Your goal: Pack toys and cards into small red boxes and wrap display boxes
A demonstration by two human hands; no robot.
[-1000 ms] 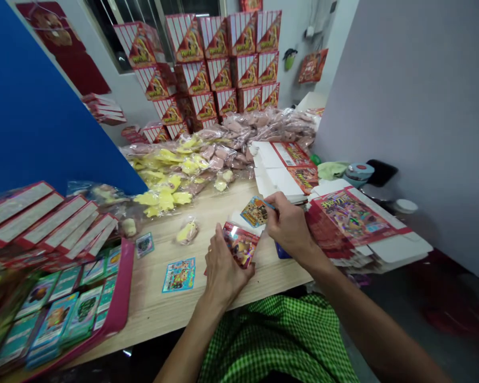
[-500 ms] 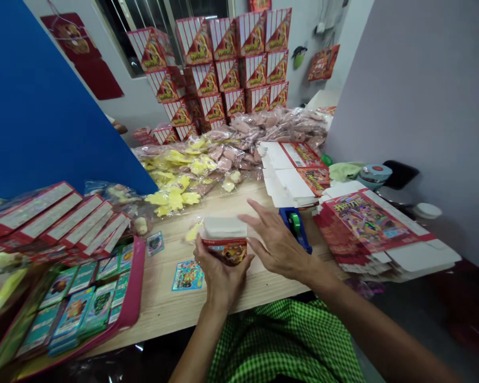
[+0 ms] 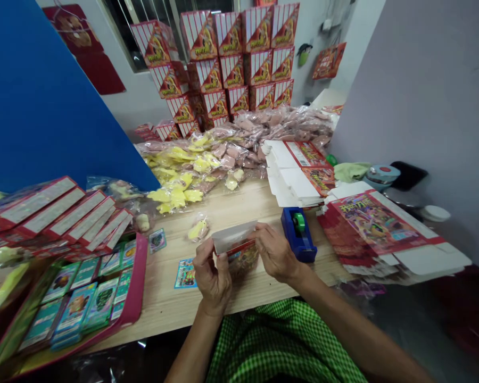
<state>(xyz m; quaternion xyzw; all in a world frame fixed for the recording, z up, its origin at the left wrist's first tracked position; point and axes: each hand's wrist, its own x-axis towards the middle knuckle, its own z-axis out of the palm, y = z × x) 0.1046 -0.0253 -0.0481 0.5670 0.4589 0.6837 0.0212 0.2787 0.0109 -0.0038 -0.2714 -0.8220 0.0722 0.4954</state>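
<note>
A small red printed carton (image 3: 243,261) with a raised white flap is held above the wooden table, near its front edge. My left hand (image 3: 213,279) grips its left side, fingers closed on the edge by the flap. On the right side my right hand (image 3: 277,252) pinches the upper corner of the flap. A blue printed card (image 3: 184,274) lies on the table, partly behind my left hand. Just beyond sits a small bagged yellow toy (image 3: 198,229). A blue tape dispenser (image 3: 299,234) with a green roll stands right of my right hand.
Flattened cartons (image 3: 383,223) lie stacked at the right. On the left, a pink-rimmed tray (image 3: 138,287) holds cards beside filled boxes (image 3: 59,213). Bagged yellow and pink pieces (image 3: 239,149) heap at the back, before stacked red boxes (image 3: 231,58). A blue panel (image 3: 64,117) borders the left.
My right hand has gone from spread fingers beside the carton to pinching its flap corner. The carton has tilted, and my left hand has shifted its hold to the upper left edge.
</note>
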